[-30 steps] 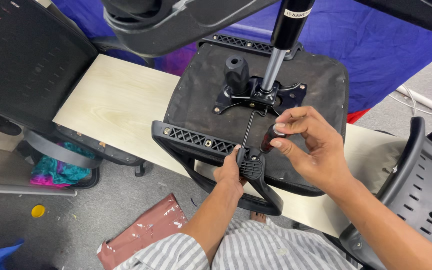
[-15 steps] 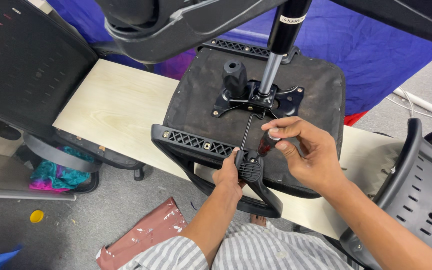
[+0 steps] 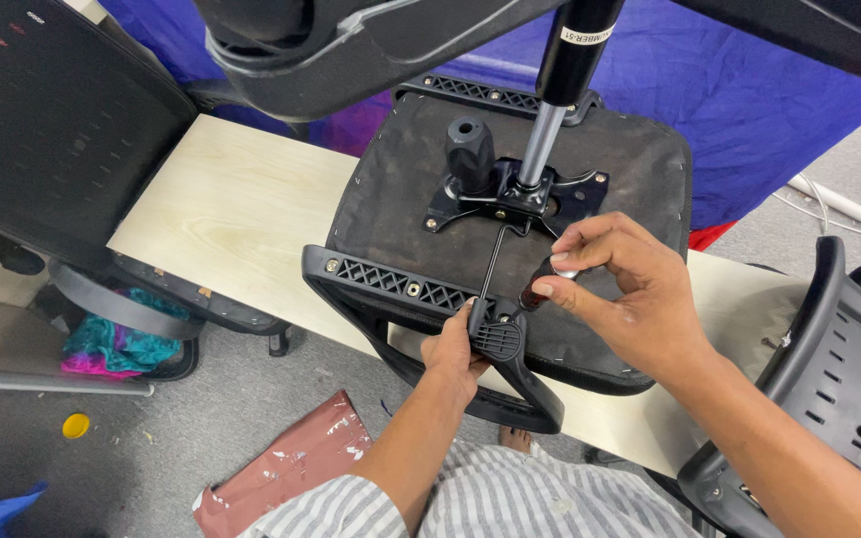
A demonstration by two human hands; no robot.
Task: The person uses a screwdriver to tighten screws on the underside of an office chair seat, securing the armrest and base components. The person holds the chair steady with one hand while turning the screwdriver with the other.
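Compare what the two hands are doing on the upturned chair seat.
The left hand grips the black lever paddle at the seat's near edge, fingers wrapped around it; the right hand pinches a small dark-handled tool with its fingertips. The left hand sits lower, at the armrest; the right hovers higher, over the seat underside. Both work at the same near edge.

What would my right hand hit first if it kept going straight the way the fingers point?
The right hand points left and slightly down, its fingers pinching a screwdriver. Straight on, it would probably meet the thin black lever rod first, then the seat underside. Depth is unclear from this view.
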